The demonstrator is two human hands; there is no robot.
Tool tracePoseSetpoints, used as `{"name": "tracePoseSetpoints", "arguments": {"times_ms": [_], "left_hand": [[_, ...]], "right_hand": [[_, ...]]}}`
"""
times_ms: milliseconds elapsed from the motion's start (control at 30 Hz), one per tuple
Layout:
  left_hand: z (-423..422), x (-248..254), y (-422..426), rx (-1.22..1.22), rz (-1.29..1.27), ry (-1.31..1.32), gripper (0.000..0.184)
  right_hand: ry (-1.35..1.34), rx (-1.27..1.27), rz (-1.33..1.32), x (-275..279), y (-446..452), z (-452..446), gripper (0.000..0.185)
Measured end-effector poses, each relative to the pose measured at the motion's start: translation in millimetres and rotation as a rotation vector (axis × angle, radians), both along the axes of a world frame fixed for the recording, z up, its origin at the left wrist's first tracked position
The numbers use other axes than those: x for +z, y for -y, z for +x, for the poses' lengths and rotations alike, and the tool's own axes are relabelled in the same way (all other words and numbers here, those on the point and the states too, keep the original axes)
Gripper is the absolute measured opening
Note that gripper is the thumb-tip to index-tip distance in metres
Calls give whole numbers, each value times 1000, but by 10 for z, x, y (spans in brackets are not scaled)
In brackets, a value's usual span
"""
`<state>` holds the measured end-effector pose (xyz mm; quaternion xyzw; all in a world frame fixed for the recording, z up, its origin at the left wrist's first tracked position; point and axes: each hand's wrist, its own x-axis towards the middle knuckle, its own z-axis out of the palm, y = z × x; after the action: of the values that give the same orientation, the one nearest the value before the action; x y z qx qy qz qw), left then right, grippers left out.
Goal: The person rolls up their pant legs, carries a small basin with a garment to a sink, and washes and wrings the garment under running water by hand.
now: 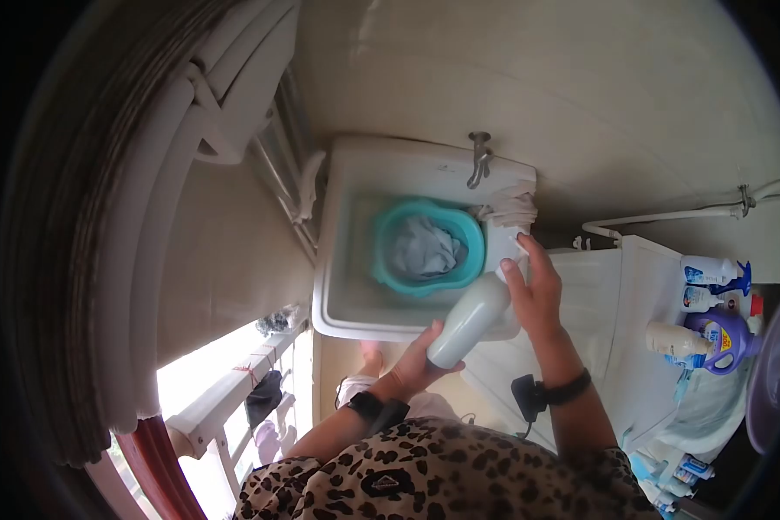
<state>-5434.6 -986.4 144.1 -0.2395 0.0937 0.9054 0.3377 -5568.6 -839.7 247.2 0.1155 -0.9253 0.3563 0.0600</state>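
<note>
A pale, plain pump bottle (471,319) is held tilted in front of my body, its top pointing up and to the right. My left hand (418,360) is closed around its lower end. At the top, the fingers of my right hand (537,295) grip the white pump head (513,260), partly hiding it. Beyond the bottle, a turquoise basin (471,227) sits inside the white sink (342,299). Light grey-blue cloth (425,247) lies bunched in the basin, and looks wet.
A metal tap (479,160) projects from the wall above the sink. A crumpled cloth (510,206) rests at the sink's right rim. To the right stand a white appliance (646,295), a purple detergent jug (724,345) and several bottles. A railing (238,381) runs along the left.
</note>
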Motion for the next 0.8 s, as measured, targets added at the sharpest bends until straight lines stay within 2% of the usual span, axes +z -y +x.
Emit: {"name": "tracePoseSetpoints", "arguments": {"times_ms": [100, 200, 267, 367, 400, 467, 567, 667, 800], "left_hand": [[-99, 108, -13, -18, -62, -45, 59], [-35, 28, -74, 6, 89, 29, 57], [-32, 17, -28, 6, 50, 21, 57], [-3, 21, -3, 0, 94, 31, 58], [14, 22, 8, -7, 124, 38, 58], [21, 7, 15, -7, 99, 18, 58], [-36, 25, -23, 3, 70, 10, 57], [-33, -55, -80, 15, 62, 43, 55], [-76, 4, 51, 12, -23, 19, 55]], "right_hand": [[-17, -14, -25, -98, 20, -3, 38], [69, -3, -39, -184, 67, -7, 37], [137, 7, 3, -175, 70, -6, 36], [27, -17, 39, -164, -9, -75, 33], [60, -22, -20, -144, 2, -65, 32], [122, -33, -133, -3, 81, -46, 32], [48, -61, -123, -212, 82, 41, 34], [220, -30, -91, -178, 73, 6, 36], [163, -84, -183, -217, 12, -47, 37]]}}
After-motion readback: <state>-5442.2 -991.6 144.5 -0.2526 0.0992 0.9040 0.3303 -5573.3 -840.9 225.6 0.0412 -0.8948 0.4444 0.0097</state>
